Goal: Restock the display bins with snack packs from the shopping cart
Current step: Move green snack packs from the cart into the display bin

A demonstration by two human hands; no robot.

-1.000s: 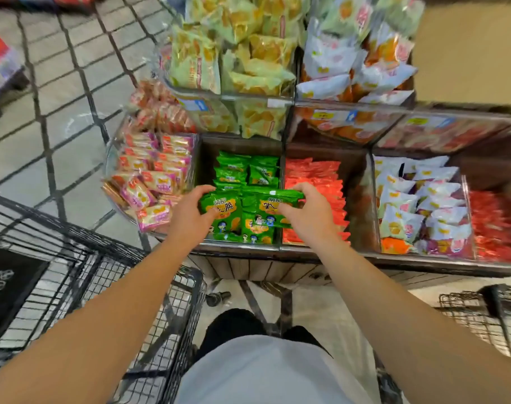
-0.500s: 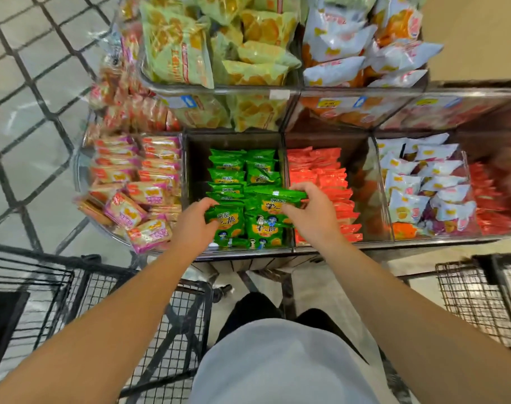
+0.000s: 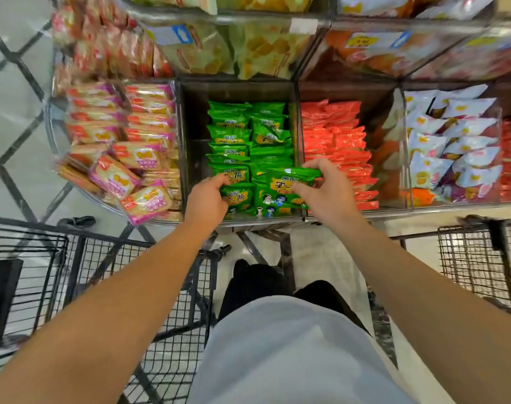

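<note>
From the head view, both hands are down in the green bin (image 3: 190,147), the middle one of the lower row. The right hand (image 3: 325,193) pinches a green pack (image 3: 289,185) by its right end, thumb under and fingers curled over the top seam, holding it lifted and tilted above the front stack. The pack's long axis runs left to right across the bin, printed face up and towards the person. It looks held that way so it can be laid flat in line with the rows beyond the hand, which all lie the same way.

The left hand (image 3: 206,199) has its fingers curled onto the front left pack (image 3: 238,196), pressing or pinching its edge; I judge it is steadying that stack so the new pack seats beside it without toppling things.

Left of the left hand sits a bin of pink packs (image 3: 131,158); right of the right hand, red packs (image 3: 333,135), then white ones (image 3: 452,147). A cart (image 3: 108,272) stands below the left forearm, and another cart (image 3: 479,258) right of the right forearm.
</note>
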